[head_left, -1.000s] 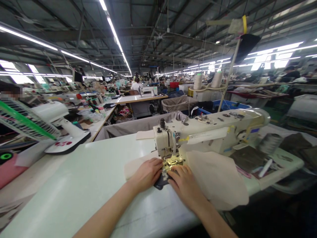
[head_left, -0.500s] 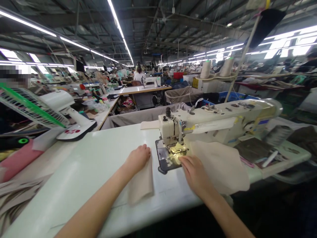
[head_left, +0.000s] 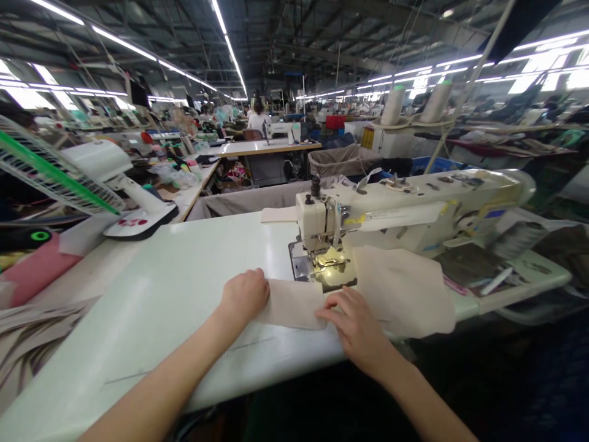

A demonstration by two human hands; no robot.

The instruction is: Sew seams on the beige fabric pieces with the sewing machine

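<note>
Between my hands a beige fabric strip lies on the pale table, just in front of the sewing machine. My left hand is closed on the strip's left end. At its right end, my right hand pinches the edge between thumb and fingers. The needle plate is lit yellow, close behind the strip. A larger beige fabric panel rests to the right, under the machine's arm. Another beige piece lies left of the machine head.
A white fan with a green-rimmed cage stands at the left. Grey-brown fabric pieces are piled at the lower left. Thread cones stand behind the machine. A thread spool lies at the right. A person sits farther back.
The strip has turned from pointing toward me to lying crosswise. My right hand has moved from the needle plate onto the strip's right end. My left hand has kept hold of it.
</note>
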